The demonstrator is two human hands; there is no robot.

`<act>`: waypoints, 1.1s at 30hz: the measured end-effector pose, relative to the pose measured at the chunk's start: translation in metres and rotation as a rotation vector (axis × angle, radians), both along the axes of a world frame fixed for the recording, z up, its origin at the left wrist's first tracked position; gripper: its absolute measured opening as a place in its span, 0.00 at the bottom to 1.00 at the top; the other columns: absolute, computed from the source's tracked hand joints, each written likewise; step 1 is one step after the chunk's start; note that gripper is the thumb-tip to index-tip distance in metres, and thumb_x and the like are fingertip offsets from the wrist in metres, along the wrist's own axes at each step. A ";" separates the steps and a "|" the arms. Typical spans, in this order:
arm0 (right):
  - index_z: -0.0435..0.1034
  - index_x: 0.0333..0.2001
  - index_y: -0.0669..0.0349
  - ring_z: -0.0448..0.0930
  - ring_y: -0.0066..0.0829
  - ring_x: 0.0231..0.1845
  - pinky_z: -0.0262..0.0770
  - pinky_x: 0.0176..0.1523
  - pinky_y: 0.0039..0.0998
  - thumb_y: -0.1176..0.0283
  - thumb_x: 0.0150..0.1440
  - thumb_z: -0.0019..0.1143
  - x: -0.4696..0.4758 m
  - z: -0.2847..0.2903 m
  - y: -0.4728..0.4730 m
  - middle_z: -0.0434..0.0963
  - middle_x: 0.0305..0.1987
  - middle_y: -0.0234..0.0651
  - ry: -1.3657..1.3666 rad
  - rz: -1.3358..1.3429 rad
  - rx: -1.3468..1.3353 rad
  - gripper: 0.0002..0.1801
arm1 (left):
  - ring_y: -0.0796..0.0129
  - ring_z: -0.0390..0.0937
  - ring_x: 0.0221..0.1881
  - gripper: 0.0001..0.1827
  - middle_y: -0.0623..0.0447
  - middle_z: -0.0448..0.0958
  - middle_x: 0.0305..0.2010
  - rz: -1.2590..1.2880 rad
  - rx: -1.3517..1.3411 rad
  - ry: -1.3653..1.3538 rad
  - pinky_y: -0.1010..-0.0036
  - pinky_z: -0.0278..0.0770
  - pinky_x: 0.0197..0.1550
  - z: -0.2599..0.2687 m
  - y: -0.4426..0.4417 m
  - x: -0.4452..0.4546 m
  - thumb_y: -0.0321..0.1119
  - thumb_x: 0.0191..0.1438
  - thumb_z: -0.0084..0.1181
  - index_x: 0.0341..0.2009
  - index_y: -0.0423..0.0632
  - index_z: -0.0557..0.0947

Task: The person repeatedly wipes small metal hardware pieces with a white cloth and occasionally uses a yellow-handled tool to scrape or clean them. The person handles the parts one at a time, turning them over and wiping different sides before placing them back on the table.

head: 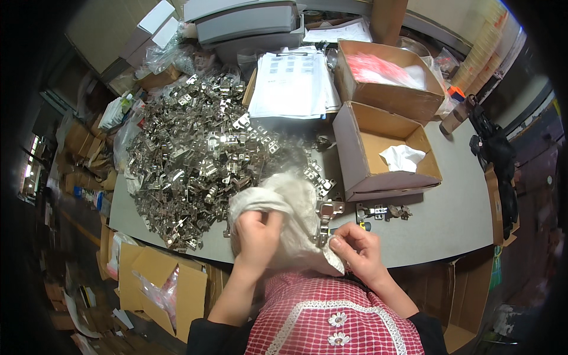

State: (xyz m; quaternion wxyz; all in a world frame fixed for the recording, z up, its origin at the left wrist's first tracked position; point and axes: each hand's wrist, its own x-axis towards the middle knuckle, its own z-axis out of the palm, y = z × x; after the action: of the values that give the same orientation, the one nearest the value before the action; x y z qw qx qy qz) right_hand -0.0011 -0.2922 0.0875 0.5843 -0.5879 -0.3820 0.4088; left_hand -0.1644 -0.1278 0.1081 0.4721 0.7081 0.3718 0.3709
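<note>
A crumpled white cloth (pixel 293 230) hangs between my hands at the table's front edge. My left hand (pixel 259 233) grips its folded upper part. The cloth's right corner is pinched between thumb and fingers of my right hand (pixel 355 248). Just behind that corner stands a metal cabinet hinge (pixel 327 211); whether my fingers touch it I cannot tell. A large heap of metal hinges (pixel 191 155) covers the table to the left. A few more hinges (pixel 381 212) lie right of my right hand, near a partly hidden tool with a black and yellow handle (pixel 365 226).
An open cardboard box (pixel 364 177) holding a white crumpled piece stands at the right, before another box (pixel 368 93) with pink and white plastic packing. Papers on a clipboard (pixel 288 84) lie at the back. A bottle (pixel 457 116) stands far right. Below left is an open carton (pixel 191 293).
</note>
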 end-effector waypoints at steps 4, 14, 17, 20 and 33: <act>0.73 0.36 0.66 0.71 0.12 0.28 0.65 0.32 0.18 0.71 0.64 0.60 -0.001 0.002 0.001 0.76 0.29 0.26 0.026 0.121 0.028 0.09 | 0.68 0.81 0.42 0.08 0.49 0.84 0.40 -0.206 -0.194 -0.147 0.72 0.77 0.47 -0.001 0.014 -0.003 0.24 0.55 0.57 0.39 0.37 0.85; 0.73 0.42 0.67 0.72 0.12 0.34 0.69 0.37 0.19 0.78 0.64 0.55 0.003 0.002 0.004 0.76 0.34 0.25 0.285 0.042 0.105 0.04 | 0.70 0.76 0.50 0.19 0.51 0.79 0.47 -0.417 -0.253 -0.005 0.70 0.75 0.53 -0.016 0.002 -0.001 0.21 0.53 0.55 0.51 0.35 0.77; 0.72 0.40 0.66 0.72 0.12 0.30 0.68 0.32 0.21 0.77 0.65 0.53 0.000 -0.003 0.006 0.75 0.30 0.26 0.119 -0.050 0.025 0.04 | 0.70 0.76 0.46 0.18 0.53 0.78 0.46 -0.330 -0.214 -0.047 0.70 0.76 0.49 -0.021 -0.007 0.004 0.22 0.53 0.55 0.50 0.35 0.77; 0.72 0.39 0.66 0.72 0.17 0.25 0.68 0.29 0.25 0.77 0.65 0.51 -0.003 -0.004 0.007 0.74 0.26 0.31 -0.167 -0.085 0.031 0.04 | 0.70 0.79 0.39 0.15 0.51 0.81 0.40 -0.217 -0.377 -0.194 0.71 0.77 0.43 -0.024 -0.016 0.008 0.22 0.52 0.56 0.46 0.36 0.79; 0.77 0.38 0.64 0.77 0.36 0.23 0.72 0.30 0.33 0.71 0.60 0.58 0.020 0.010 0.007 0.77 0.26 0.44 -0.400 0.114 -0.046 0.07 | 0.62 0.83 0.31 0.09 0.48 0.85 0.30 -0.195 0.167 0.080 0.71 0.78 0.34 0.009 0.023 -0.015 0.24 0.50 0.58 0.36 0.41 0.87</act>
State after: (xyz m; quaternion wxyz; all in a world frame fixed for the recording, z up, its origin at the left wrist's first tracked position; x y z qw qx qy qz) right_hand 0.0186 -0.2849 0.0978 0.4593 -0.6478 -0.5135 0.3251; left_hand -0.1794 -0.1045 0.1174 0.4302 0.7919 0.2875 0.3242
